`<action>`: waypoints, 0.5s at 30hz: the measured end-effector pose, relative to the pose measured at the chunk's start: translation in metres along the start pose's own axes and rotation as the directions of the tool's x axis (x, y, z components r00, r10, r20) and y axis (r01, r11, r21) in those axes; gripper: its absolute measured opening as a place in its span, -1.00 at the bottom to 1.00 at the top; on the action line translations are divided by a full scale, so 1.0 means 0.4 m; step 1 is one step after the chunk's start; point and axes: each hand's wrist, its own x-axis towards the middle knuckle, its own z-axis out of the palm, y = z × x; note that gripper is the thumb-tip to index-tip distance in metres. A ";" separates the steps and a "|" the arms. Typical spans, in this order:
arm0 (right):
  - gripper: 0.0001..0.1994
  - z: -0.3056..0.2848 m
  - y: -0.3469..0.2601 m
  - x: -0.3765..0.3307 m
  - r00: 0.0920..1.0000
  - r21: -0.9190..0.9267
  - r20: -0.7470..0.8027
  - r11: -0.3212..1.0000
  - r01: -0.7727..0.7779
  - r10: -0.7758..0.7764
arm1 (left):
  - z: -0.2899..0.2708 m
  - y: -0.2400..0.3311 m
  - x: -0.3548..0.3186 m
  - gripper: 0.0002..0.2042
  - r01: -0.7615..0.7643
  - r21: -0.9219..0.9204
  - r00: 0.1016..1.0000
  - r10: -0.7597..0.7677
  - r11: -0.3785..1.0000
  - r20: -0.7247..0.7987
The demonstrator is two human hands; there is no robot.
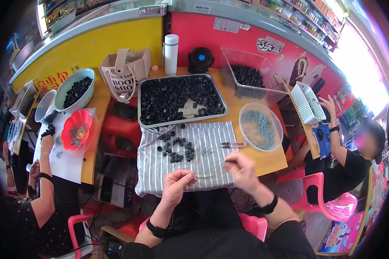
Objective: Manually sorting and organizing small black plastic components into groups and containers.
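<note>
My left hand (178, 183) is raised over the near edge of a grey striped cloth (216, 134), thumb and fingertips pinched together. Anything between them is too small to make out. To its right my right hand (243, 171) is also closed in a pinch, with a small dark bit at the fingertips that I cannot name. On the cloth lies a loose cluster of small round black parts (177, 151). A little heap of thin bluish pieces (207, 151) is beside them. Small thread snips (234, 145) rest at the cloth's right side.
Behind the cloth is a metal tray (181, 122) of black parts. A clear round tub (261, 127) of bluish pieces stands right, below a clear bin (250, 88). A white bottle (171, 54), black fan (201, 59) and tote bag (125, 71) line the back. People sit at both sides.
</note>
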 end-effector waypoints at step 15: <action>-0.91 0.053 0.032 0.258 0.941 -0.279 0.331 0.946 0.168 -0.069 | -0.013 0.033 0.025 -0.90 -0.311 0.813 0.815 0.578 0.492 -0.038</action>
